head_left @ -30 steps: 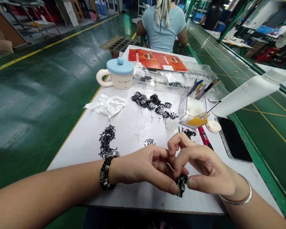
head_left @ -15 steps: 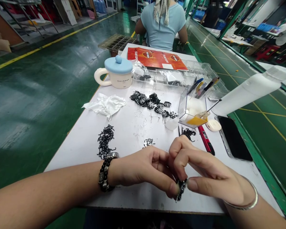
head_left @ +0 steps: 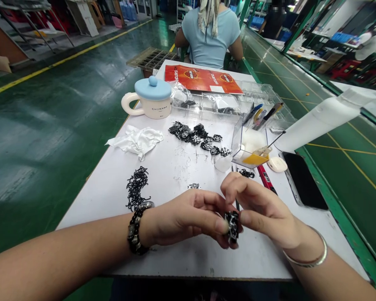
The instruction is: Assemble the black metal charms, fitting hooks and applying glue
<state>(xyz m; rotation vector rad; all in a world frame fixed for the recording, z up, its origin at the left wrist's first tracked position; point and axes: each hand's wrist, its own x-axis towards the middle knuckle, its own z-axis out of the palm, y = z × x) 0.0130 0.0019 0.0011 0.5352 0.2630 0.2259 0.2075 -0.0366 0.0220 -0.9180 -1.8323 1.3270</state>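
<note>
Between my fingers, above the table's near edge, is a small black-and-silver piece (head_left: 232, 226); its exact kind I cannot make out. My left hand (head_left: 188, 215) pinches it from the left, thumb on its face. My right hand (head_left: 263, 213) is closed against its right side, thumb and fingertips touching it. Beyond the hands lies a heap of similar black-and-silver pieces (head_left: 196, 134). Thin curved black strips (head_left: 137, 188) form a pile at the left. A few small silvery bits (head_left: 194, 186) show just behind my left hand, and more black strips (head_left: 247, 172) lie behind my right.
A lidded mug (head_left: 156, 104) and a crumpled white cloth (head_left: 138, 140) stand left. Right are a clear pen box (head_left: 250, 146), a red cutter (head_left: 265, 177), a phone (head_left: 303, 179) and a leaning white bottle (head_left: 322, 121). Plastic trays and a red sheet (head_left: 203, 79) lie behind; a person sits beyond.
Both hands have lifted slightly with the piece, which is turned so its patterned face shows more. My right hand has shifted a little left.
</note>
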